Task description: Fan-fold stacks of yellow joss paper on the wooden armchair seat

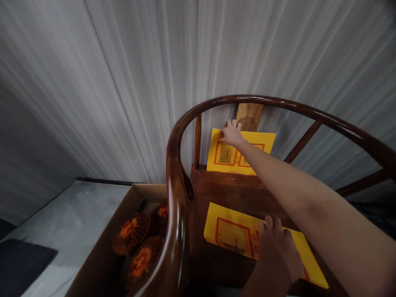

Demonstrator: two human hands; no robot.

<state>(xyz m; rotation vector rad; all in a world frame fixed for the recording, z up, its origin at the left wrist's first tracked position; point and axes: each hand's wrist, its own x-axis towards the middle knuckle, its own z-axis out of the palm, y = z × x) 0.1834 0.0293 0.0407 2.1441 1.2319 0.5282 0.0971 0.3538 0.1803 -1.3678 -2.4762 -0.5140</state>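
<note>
Brown chair (216, 185) bears yellow, red-printed sheets (227, 153).

Touches the top edge of an upper yellow sheet (227, 153) with the right hand (232, 133), at the back of a curved wooden chair (175, 159). Lays the left hand (280, 249) over a lower yellow stack (233, 237) on the seat (213, 189). Has a cardboard box (100, 243) of orange-centred ornaments (140, 262) beside the chair and a grey backdrop (154, 82) behind.
</note>
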